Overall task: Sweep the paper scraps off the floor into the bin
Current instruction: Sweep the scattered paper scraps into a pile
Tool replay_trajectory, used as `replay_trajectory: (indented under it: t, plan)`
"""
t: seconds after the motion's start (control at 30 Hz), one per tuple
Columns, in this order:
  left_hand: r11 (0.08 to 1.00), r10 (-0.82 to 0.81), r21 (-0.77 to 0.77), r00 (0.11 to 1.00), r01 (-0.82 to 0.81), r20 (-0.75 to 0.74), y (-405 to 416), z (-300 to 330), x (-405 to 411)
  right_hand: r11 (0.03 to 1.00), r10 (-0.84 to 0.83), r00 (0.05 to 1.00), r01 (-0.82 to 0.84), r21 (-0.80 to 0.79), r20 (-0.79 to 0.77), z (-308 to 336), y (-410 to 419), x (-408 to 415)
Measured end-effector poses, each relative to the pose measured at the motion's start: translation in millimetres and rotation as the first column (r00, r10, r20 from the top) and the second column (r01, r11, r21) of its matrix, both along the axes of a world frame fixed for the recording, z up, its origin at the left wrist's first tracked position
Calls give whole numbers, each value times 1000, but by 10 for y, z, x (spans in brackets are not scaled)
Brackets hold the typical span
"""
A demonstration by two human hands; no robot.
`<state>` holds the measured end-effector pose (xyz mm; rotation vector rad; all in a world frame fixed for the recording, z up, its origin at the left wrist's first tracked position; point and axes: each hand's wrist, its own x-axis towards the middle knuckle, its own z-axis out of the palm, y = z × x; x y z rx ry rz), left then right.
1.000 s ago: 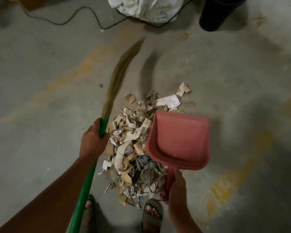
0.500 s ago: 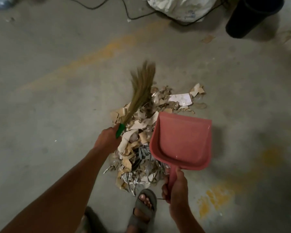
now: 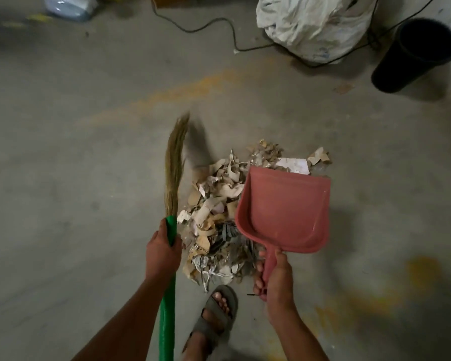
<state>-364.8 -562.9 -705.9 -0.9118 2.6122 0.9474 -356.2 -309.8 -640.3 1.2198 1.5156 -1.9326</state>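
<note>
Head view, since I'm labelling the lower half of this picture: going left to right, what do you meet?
Left hand gripping the green broom handle → pile of paper scraps → pink dustpan, its handle gripped by the right hand.

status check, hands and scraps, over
Left hand grips broom; right hand grips empty dustpan. Scrap pile on floor. Bin far right, path clear.

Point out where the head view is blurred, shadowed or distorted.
Head view: broom bristles smeared by motion, dark shadow beside them; top-left corner blurred; dustpan and scraps sharp; light dim, darkest at the right; wide-angle lens leans the bin.
</note>
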Motion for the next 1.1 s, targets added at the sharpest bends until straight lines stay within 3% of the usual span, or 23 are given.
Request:
replay_trajectory:
  t: [0.17, 0.4, 0.5, 0.63, 0.73, 0.9, 1.1]
  plan:
    - [993, 110, -43, 992, -108, 65, -44, 241, 674, 988, 148, 987, -146, 45, -56, 246, 188, 308]
    - [983, 180, -63, 953, -170, 242, 54, 169, 1286, 979, 190, 981, -187, 78, -33, 354, 568, 540]
    - [990, 141, -75, 932, -123, 333, 226, 25, 1293, 974, 210, 978, -207, 94, -23, 283, 756, 545]
    - [997, -24, -60, 910, 54, 415, 554, -196, 1083, 967, 231, 973, -232, 106, 14, 112, 1043, 513]
    - [981, -137, -68, 901, 180, 412, 849, -343, 883, 957, 266, 963, -269, 114, 36, 14, 1321, 471]
    - [984, -145, -48, 929, 171, 341, 1367, -371, 544, 943, 302, 952, -306, 131, 50, -14, 1788, 287]
    - [996, 73, -56, 985, -65, 154, 1889, -182, 606, 920, 366, 929, -370, 131, 49, 70, 2154, -139]
